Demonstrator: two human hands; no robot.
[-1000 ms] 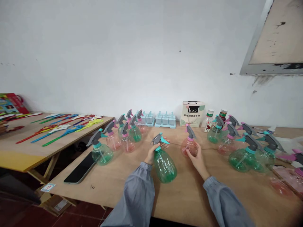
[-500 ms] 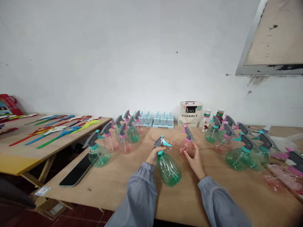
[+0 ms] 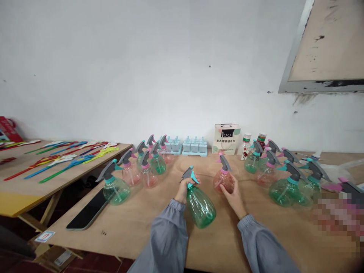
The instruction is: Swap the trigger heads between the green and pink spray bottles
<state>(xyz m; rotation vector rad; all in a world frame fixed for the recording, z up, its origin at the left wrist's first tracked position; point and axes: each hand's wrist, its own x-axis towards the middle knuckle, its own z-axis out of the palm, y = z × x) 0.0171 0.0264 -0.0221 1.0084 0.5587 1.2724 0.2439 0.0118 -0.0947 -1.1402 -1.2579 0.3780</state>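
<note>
My left hand [image 3: 184,190] is closed around the neck and trigger of a green spray bottle [image 3: 200,206] with a grey and turquoise head. The bottle is tilted, its wide base pointing toward me and to the right, and its head is partly covered by my fingers. My right hand [image 3: 233,194] curves around the right side of a pink spray bottle [image 3: 221,179], thumb in front and fingers behind. This bottle stands upright on the wooden table [image 3: 142,223]. Its grey and pink head is free of my hand.
On the left, several spray bottles [image 3: 116,189] stand near a phone [image 3: 88,210]; more bottles [image 3: 286,189] stand at right. Pale blue popsicle moulds [image 3: 195,147], a paper bag [image 3: 226,140] and a white bottle [image 3: 245,146] line the wall. Colourful hand-shaped sticks [image 3: 59,167] cover the left table.
My left hand has closed further around the green bottle's head, which has turned slightly. My right hand stays at the pink bottle. The whole view has shifted a little.
</note>
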